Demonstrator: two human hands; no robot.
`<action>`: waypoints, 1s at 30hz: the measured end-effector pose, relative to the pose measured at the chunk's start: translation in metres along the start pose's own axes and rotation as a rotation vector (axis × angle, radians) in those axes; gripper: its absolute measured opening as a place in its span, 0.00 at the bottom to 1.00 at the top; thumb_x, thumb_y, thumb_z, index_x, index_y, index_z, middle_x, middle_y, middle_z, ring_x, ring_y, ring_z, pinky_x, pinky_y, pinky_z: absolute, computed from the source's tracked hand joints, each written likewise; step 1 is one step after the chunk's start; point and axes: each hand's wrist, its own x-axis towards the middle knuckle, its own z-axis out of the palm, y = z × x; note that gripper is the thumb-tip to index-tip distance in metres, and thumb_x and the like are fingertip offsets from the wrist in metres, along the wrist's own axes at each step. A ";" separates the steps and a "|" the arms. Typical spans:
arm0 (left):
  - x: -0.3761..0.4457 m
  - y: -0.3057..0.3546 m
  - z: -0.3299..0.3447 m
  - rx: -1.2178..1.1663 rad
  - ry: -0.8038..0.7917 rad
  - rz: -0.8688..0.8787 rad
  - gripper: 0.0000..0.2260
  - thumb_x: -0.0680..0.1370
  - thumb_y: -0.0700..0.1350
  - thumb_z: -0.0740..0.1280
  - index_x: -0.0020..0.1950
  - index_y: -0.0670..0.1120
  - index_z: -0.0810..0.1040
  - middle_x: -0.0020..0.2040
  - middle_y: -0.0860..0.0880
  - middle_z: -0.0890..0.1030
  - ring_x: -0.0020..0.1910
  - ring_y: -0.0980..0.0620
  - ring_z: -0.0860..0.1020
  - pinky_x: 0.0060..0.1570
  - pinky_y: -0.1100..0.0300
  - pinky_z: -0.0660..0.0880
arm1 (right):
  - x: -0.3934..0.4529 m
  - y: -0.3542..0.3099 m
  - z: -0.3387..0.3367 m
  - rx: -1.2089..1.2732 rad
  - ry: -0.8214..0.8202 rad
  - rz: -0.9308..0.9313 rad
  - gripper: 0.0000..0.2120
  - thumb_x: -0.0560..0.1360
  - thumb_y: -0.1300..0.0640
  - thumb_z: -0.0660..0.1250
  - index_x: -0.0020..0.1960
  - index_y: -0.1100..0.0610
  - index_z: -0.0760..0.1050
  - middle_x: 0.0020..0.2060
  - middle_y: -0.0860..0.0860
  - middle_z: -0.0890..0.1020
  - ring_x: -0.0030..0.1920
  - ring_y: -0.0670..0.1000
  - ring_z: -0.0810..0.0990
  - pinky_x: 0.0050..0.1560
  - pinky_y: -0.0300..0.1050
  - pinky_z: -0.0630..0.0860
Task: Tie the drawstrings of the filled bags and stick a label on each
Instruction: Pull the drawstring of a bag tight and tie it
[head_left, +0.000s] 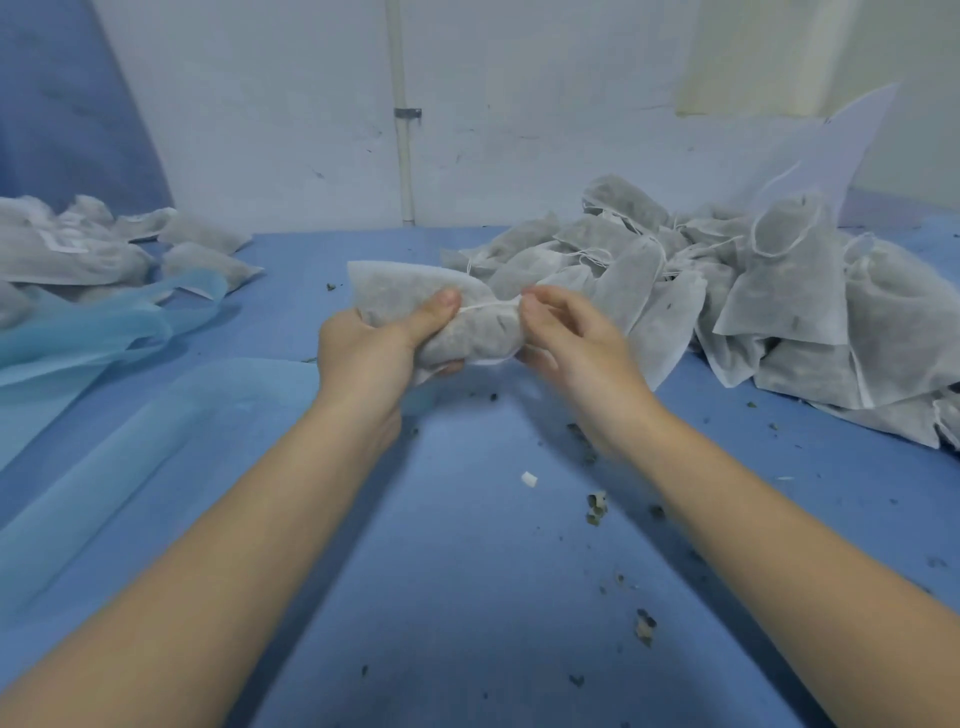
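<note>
Here, at far left, a smaller heap of filled grey-white fabric pouches (78, 249) lies on the blue cloth-covered table (467, 571), with pale translucent blue sheets (104, 332) spread just in front of it. At centre, above the table, a person's left hand (379, 348) grips a white non-woven drawstring bag filled with dark material (415, 301), thumb pressed on top near the gathered neck and fingers curled beneath. A thin white drawstring (488, 306) runs taut from the thumb to the right hand (571, 338), whose fingertips pinch its end beside the bag; that hand is slightly blurred. Dark crumbs and a small white scrap (528, 478) are scattered on the cloth below the forearms. To the right, a large pile of similar filled bags with loose strings (753, 291) rests against the white wall (519, 104).
</note>
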 end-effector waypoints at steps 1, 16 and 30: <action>0.005 0.004 -0.005 -0.008 0.049 0.011 0.09 0.69 0.40 0.76 0.44 0.39 0.80 0.40 0.45 0.84 0.34 0.51 0.83 0.30 0.61 0.78 | 0.005 0.001 0.007 0.140 0.001 0.070 0.08 0.80 0.55 0.62 0.56 0.58 0.75 0.51 0.53 0.80 0.51 0.51 0.81 0.58 0.47 0.78; 0.038 0.020 -0.042 -0.006 0.303 0.017 0.13 0.71 0.43 0.75 0.52 0.43 0.78 0.50 0.46 0.83 0.41 0.52 0.82 0.27 0.60 0.78 | 0.037 0.036 0.061 -0.726 -0.324 -0.069 0.36 0.67 0.52 0.76 0.71 0.47 0.65 0.55 0.48 0.75 0.50 0.45 0.74 0.47 0.32 0.69; 0.037 0.003 -0.034 0.373 0.239 0.068 0.27 0.63 0.56 0.75 0.56 0.42 0.78 0.53 0.45 0.81 0.55 0.43 0.79 0.54 0.46 0.77 | 0.027 0.035 0.062 -0.585 -0.267 -0.113 0.29 0.61 0.49 0.82 0.57 0.50 0.73 0.50 0.42 0.80 0.49 0.33 0.77 0.49 0.31 0.73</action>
